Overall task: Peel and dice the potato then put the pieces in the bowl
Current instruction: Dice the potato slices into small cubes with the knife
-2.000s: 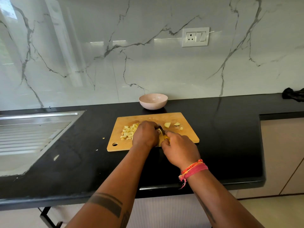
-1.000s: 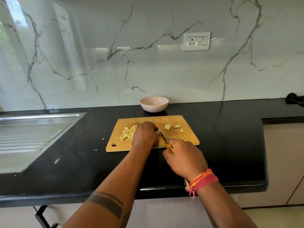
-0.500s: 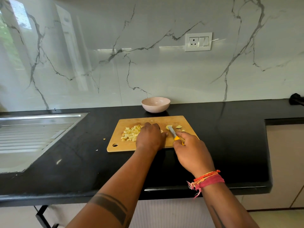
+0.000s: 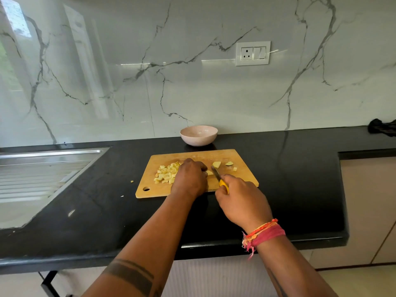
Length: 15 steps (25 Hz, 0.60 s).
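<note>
Left hand (image 4: 189, 179) curled knuckles-up over a potato piece (image 4: 209, 173) on the cutting board (image 4: 244, 174), diced potato (image 4: 166, 174) heaped just left of it. Right hand (image 4: 242, 202) gripping a yellow-handled knife (image 4: 219, 177), blade beside that piece. Bowl (image 4: 198, 135) behind the board on the black worktop (image 4: 300, 189).

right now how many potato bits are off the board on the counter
2: one potato bit left of the cutting board, a smaller bit nearer the counter front edge. Arms may hide more.
</note>
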Each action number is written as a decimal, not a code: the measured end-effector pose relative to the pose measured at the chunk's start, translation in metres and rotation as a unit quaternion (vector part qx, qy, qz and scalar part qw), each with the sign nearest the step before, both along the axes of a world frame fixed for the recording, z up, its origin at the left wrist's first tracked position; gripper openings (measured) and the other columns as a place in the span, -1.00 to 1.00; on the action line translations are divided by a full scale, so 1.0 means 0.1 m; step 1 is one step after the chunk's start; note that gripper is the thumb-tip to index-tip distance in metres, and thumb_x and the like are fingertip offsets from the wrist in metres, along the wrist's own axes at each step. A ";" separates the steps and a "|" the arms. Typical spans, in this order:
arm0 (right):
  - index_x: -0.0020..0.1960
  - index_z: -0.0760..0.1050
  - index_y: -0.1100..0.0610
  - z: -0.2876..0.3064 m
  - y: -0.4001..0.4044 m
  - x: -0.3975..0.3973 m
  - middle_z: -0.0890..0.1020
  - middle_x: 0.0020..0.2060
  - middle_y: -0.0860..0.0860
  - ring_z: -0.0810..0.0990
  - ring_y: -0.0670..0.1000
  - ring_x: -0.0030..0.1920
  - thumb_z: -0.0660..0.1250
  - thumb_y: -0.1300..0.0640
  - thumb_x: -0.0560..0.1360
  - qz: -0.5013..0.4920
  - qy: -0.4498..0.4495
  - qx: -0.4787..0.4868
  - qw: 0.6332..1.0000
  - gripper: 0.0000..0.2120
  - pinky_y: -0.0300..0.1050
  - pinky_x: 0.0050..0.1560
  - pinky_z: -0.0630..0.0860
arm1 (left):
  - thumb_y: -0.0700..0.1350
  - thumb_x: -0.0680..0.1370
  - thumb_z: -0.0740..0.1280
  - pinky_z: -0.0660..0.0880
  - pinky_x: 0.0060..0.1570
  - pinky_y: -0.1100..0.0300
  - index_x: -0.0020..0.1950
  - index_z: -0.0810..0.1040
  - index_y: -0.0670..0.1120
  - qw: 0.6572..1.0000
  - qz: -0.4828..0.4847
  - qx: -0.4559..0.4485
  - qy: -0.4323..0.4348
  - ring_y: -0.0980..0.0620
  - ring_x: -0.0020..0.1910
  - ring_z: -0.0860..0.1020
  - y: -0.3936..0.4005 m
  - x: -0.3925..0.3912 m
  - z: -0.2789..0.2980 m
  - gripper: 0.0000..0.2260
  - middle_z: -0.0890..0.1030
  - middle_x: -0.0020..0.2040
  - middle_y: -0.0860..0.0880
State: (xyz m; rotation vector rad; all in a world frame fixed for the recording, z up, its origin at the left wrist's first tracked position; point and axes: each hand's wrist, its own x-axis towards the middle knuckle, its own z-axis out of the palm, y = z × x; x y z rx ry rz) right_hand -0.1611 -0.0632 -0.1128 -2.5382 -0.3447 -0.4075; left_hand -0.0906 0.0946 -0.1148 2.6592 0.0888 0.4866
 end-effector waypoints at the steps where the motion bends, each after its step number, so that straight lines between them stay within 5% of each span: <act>1: 0.48 0.41 -0.10 0.00 0.00 0.00 0.59 -0.23 -0.10 0.58 -0.03 -0.26 0.15 -0.06 0.62 0.000 -0.005 -0.002 1.000 -0.57 -0.10 -0.27 0.50 | -0.09 0.64 0.34 0.48 0.26 0.13 0.32 0.62 0.00 1.000 -0.003 -0.002 -0.001 -0.03 0.26 0.52 0.00 0.01 0.00 -0.74 0.53 0.32 -0.07; 11: 0.22 0.54 -0.07 0.04 0.12 0.08 0.56 -0.28 -0.07 0.56 0.03 -0.25 0.16 -0.03 0.60 0.036 -0.017 -0.067 0.997 -0.73 -0.09 -0.31 0.47 | -0.13 0.61 0.31 0.52 0.24 0.15 0.23 0.69 0.01 1.000 0.002 -0.027 -0.005 0.01 0.16 0.58 -0.02 0.00 0.01 -0.75 0.63 0.25 -0.02; 15: 0.26 0.55 -0.07 0.00 0.04 0.02 0.54 -0.34 -0.10 0.55 -0.01 -0.32 0.17 -0.01 0.57 0.033 -0.024 -0.078 0.996 -0.69 -0.12 -0.38 0.40 | -0.11 0.59 0.31 0.54 0.20 0.14 0.13 0.73 -0.04 1.000 0.010 -0.021 -0.018 0.01 0.10 0.59 -0.06 -0.03 0.03 -0.77 0.67 0.17 -0.04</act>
